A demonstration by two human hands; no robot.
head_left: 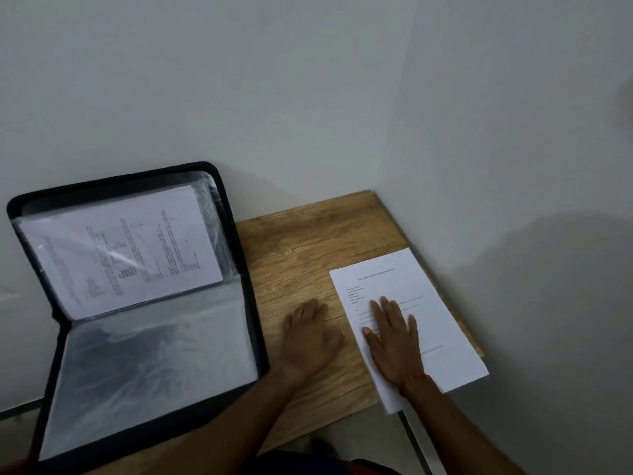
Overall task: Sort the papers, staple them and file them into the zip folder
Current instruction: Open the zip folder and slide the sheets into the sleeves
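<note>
A black zip folder [251, 303] lies open at the left of the wooden table, its upper half leaning against the wall. A printed sheet [120, 248] sits inside a clear sleeve in that upper half; the lower sleeve [150, 365] looks empty. At the table's right edge lies a white stack of printed papers [435, 323], partly overhanging the edge. My right hand [394, 341] rests flat on these papers with fingers spread. My left hand [310, 337] lies flat on the bare wood just left of the stack, holding nothing. No stapler is in view.
The small wooden table [308, 248] stands in a corner between two plain white walls [308, 90]. The folder overhangs the table's left side. A metal table leg [419, 440] shows under the right front corner.
</note>
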